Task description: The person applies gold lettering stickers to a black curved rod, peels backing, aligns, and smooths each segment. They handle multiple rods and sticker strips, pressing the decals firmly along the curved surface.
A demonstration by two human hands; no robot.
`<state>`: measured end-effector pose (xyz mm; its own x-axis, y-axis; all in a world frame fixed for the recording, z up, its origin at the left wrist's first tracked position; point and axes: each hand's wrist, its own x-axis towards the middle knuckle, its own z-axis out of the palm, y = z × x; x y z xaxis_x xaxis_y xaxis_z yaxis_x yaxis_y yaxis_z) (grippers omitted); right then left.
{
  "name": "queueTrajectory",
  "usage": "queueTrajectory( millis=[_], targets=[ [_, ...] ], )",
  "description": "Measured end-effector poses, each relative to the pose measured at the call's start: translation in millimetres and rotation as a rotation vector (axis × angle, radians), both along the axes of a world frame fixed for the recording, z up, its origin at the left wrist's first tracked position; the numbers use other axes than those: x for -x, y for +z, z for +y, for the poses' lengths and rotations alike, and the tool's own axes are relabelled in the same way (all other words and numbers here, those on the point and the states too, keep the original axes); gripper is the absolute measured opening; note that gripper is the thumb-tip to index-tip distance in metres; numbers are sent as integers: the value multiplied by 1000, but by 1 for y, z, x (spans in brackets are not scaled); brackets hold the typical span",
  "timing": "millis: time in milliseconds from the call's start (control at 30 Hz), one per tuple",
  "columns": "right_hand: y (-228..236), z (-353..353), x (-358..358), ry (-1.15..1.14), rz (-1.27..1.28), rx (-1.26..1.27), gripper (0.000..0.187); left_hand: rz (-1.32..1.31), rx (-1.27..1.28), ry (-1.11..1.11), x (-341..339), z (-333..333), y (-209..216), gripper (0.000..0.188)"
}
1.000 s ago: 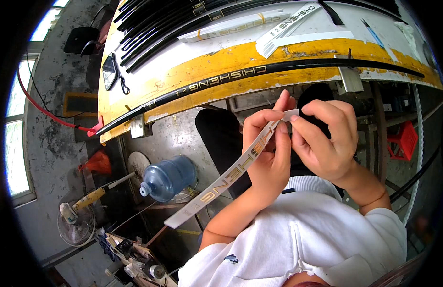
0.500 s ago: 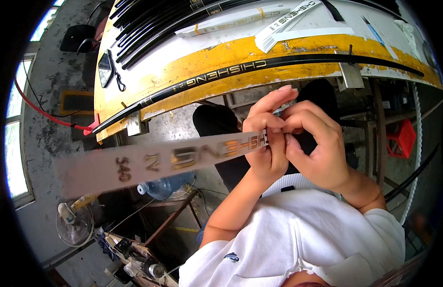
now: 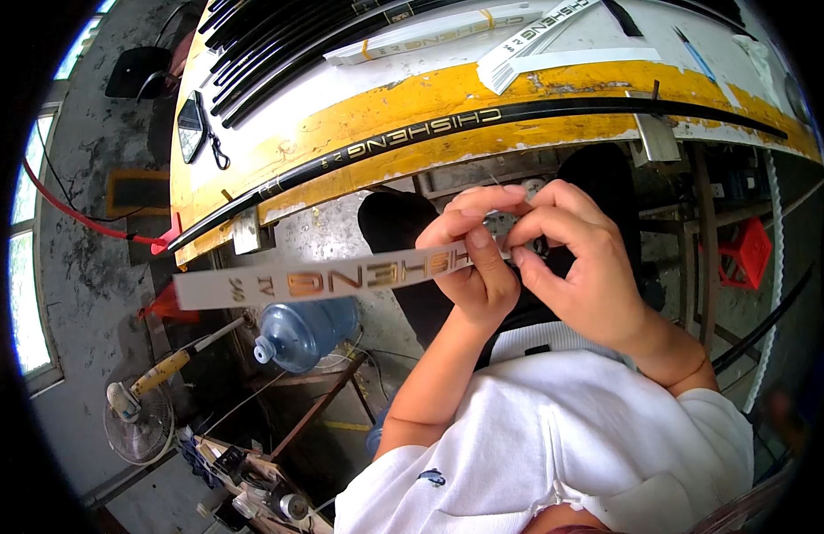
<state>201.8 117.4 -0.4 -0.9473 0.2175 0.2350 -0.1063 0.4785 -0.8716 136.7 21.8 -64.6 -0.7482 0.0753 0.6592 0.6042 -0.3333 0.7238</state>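
Note:
A long white decal strip with gold and dark lettering stretches left from my hands, its far end free in the air. My left hand pinches it near its right end, between thumb and fingers. At that same end, the fingertips of my right hand close together; exactly how they grip it is partly hidden. Beyond my hands, a long black tapered rod with gold lettering lies along the table's near edge, across metal brackets. Neither hand touches the rod.
On the yellow-and-white table lie more black rods, bundled white strips, loose strips, a phone-like device and a blue pen-like tool. Below are a blue water jug, a fan and a red stool.
The strip's free end has swung away from me and right, and now looks smaller and sharper. Both hands have shifted slightly left, still together at the strip's other end.

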Motion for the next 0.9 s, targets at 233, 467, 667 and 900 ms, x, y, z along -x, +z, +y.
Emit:
queueTrajectory(
  millis=[233, 467, 667, 900],
  targets=[
    [3, -1, -2, 77, -288, 408, 6, 253, 106, 136, 7, -7, -13, 13],
    [-13, 10, -6, 141, -279, 819, 9, 71, 13, 65, 10, -12, -12, 10],
    [4, 23, -4, 160, -332, 984, 9, 1, 9, 97, 12, -24, -6, 15],
    [7, 42, -8, 294, -273, 1155, 13, -17, -15, 50, 16, -39, 4, 19]
  ],
)
